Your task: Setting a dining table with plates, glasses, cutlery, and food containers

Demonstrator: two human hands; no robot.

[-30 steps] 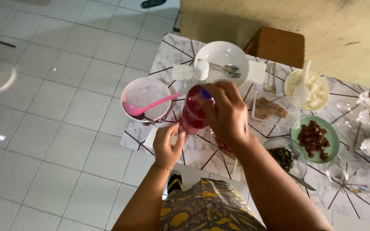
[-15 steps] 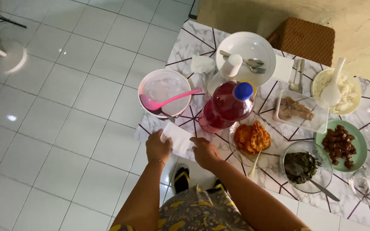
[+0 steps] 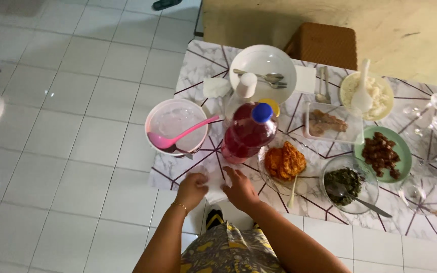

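Marble-patterned desk point(image 3: 198, 65): both hands, left hand point(image 3: 190, 189) and right hand point(image 3: 238, 188), now press flat, seemingly, on the white napkin point(image 3: 213, 184), lowered beside the red bottle point(image 3: 246, 132).

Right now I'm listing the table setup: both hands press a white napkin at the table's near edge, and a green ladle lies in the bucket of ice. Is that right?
Not quite. The ladle in the bucket of ice is pink, not green, as the head view shows. The rest holds: the left hand and the right hand both press the white napkin at the near edge of the table.
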